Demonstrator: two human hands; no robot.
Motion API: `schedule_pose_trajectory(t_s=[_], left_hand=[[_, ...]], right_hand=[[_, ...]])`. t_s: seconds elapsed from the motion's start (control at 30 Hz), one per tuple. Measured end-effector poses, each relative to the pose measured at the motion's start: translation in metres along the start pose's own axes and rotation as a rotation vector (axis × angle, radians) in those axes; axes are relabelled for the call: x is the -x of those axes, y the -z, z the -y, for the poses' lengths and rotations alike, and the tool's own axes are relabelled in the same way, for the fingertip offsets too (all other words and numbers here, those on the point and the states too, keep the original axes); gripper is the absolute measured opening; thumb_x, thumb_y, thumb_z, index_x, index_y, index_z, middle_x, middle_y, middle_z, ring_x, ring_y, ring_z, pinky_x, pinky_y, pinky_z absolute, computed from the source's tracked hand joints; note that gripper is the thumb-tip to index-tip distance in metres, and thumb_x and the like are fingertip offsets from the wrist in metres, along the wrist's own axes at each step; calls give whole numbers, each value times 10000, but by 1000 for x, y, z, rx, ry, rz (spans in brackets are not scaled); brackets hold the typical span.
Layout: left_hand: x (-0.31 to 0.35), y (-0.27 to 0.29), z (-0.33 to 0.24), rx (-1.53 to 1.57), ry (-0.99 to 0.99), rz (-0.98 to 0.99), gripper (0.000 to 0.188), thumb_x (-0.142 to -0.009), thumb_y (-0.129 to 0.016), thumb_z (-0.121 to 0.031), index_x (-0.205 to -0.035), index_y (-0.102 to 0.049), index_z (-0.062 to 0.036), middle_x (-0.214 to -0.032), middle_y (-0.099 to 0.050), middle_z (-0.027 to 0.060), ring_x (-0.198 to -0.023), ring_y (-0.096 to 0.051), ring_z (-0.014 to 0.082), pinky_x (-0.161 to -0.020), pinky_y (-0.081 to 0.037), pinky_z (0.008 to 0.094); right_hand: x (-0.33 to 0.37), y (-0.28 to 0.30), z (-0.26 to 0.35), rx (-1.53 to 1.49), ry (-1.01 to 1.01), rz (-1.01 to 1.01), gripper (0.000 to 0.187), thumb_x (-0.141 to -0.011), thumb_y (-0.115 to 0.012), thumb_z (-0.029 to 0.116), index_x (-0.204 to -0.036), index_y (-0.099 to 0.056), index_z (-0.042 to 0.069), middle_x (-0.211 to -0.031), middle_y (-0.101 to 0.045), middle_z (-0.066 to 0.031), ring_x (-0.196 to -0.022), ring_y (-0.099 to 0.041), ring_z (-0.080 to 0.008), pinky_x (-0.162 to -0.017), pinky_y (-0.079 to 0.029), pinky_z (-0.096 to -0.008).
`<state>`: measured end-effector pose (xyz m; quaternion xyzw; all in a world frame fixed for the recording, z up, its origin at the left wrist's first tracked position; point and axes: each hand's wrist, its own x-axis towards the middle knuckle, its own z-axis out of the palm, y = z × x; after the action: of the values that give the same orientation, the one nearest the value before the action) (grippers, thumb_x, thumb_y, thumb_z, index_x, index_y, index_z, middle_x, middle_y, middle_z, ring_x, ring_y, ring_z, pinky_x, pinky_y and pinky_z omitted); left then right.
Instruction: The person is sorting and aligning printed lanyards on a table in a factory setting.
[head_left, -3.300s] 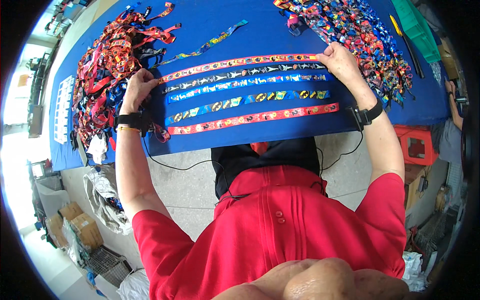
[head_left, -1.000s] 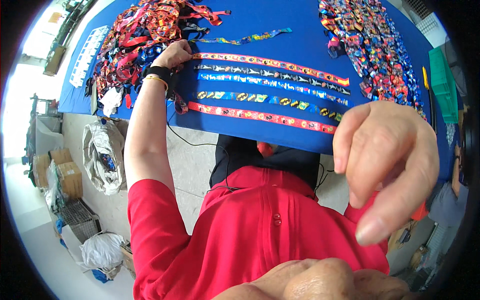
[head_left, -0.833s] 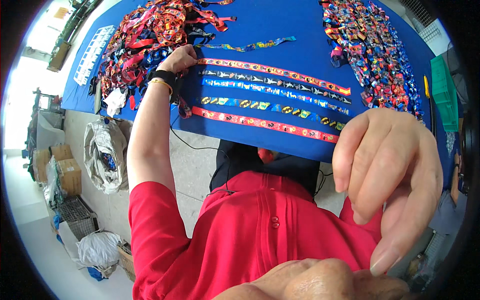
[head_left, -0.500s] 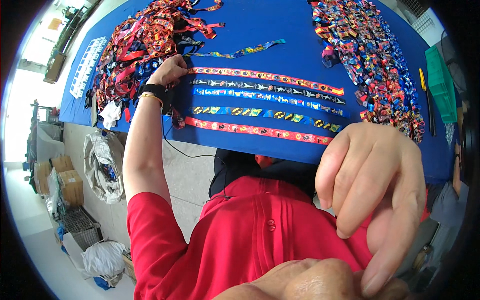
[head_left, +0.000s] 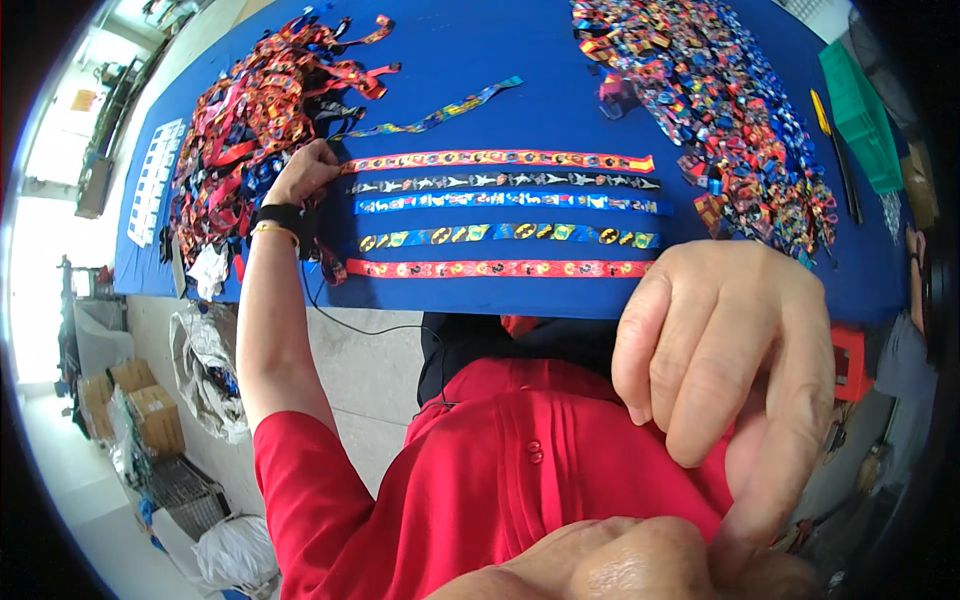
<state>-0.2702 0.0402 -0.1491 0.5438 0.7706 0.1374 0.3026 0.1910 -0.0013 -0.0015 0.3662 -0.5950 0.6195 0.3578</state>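
Observation:
My left hand is closed at the left end of a red-and-yellow printed strap, pinching it beside a heap of straps. Below that strap, several more lie in roughly parallel rows: a black-and-white one, a blue one, a blue-and-yellow one and a red one. My right hand hangs large and close to the view, over the table's near edge. Its fingers are loosely bent and apart, with nothing seen in them; the index fingertip is hidden.
A tangled heap of straps lies left on the blue table, a wide pile of folded straps on the right. A single blue-yellow strap lies beyond the rows. A green bin and white rack flank them.
The view has shifted, so the table and straps sit differently in it. My left hand stays at the red-and-yellow strap's end, and that strap's right end now lies straighter. My right hand stays raised.

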Motion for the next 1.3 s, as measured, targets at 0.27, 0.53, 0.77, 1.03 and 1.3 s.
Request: schedule_pose_trajectory(t_s=[0.27,0.53,0.77,1.03,1.3], left_hand=[[7,-4,-20,57,36,-4,161,-847,-705,-124,-878,-555,-74,-628,-505,14,-476,-507,132,-399,-375,305],[3,-4,-9,14,-23,-24,146,-854,-696,-84,-898,-559,-58,-706,-508,9,-531,-507,131,-436,-384,300],[4,-2,-9,12,-21,-23,146,-838,-695,-69,-882,-560,-39,-710,-532,28,-531,-525,147,-454,-412,307],[3,-1,-9,3,-26,-13,157,-843,-688,-99,-856,-535,-63,-681,-510,14,-524,-517,134,-443,-394,306],[-2,0,-1,54,-29,0,161,-855,-700,-96,-863,-545,-54,-688,-525,22,-535,-514,137,-478,-411,303]], right_hand=[[-4,-14,22,13,-79,-178,140,-958,-683,130,-1022,-804,160,-833,-627,-74,-552,-519,-99,-559,-451,-247],[-18,-22,55,69,-226,-197,152,-971,-665,155,-1025,-804,184,-790,-615,-66,-527,-502,-87,-535,-442,-252],[-8,-49,60,111,-135,-305,211,-1025,-572,187,-1097,-770,198,-782,-631,-46,-557,-555,-104,-584,-486,-280],[3,-48,47,104,171,-119,267,-1049,-497,160,-1127,-740,84,-807,-665,-31,-637,-653,-153,-621,-521,-312],[6,-69,56,218,227,-195,318,-1065,-476,194,-1006,-776,108,-759,-658,3,-618,-648,-141,-587,-505,-288]])
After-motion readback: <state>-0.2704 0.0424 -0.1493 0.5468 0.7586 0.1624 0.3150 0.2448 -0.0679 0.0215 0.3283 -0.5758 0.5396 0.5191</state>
